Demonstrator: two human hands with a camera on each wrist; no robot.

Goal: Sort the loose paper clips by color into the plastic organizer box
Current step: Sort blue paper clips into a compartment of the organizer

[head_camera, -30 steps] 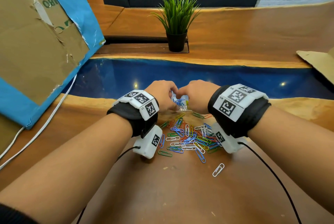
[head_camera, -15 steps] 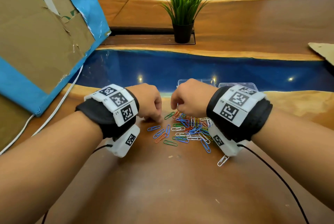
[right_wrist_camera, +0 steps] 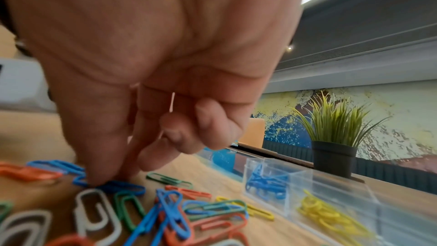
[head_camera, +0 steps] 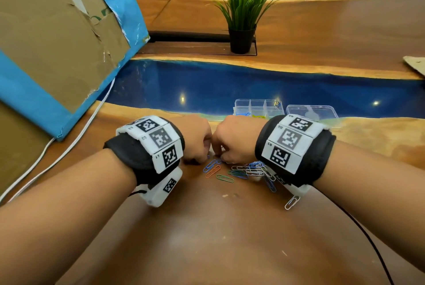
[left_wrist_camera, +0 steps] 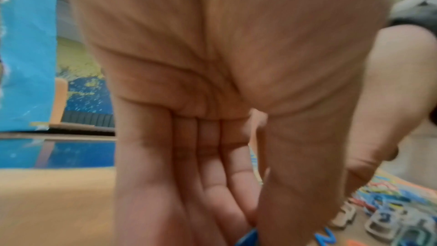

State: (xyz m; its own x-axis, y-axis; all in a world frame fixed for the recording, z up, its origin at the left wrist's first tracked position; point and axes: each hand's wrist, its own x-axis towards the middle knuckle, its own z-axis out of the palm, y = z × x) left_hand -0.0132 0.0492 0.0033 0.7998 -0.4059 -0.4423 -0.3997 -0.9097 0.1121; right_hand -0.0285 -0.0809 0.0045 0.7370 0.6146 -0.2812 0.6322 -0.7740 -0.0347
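Observation:
Loose paper clips [head_camera: 243,171] in blue, orange, green and white lie in a pile on the wooden table. Both hands are down at the pile's far left edge, knuckles almost touching. My left hand [head_camera: 197,140] points its fingers down, and thumb and fingertips pinch a blue clip [left_wrist_camera: 248,237]. My right hand [head_camera: 232,142] pinches another blue clip [right_wrist_camera: 118,187] that lies on the table, thumb and index on it and the other fingers curled. The clear organizer box [head_camera: 257,106] stands just beyond the hands. It holds blue clips [right_wrist_camera: 264,180] in one compartment and yellow clips [right_wrist_camera: 326,214] in the one beside it.
The box's clear lid [head_camera: 312,111] lies to its right. A potted plant [head_camera: 242,31] stands farther back, past the blue resin strip. A cardboard panel [head_camera: 57,38] leans at the left with a white cable [head_camera: 69,144] below it. One white clip [head_camera: 291,202] lies apart near my right wrist.
A second ago both hands were together at the box with blue clips. They have come back toward me and dropped onto the pile, uncovering the box.

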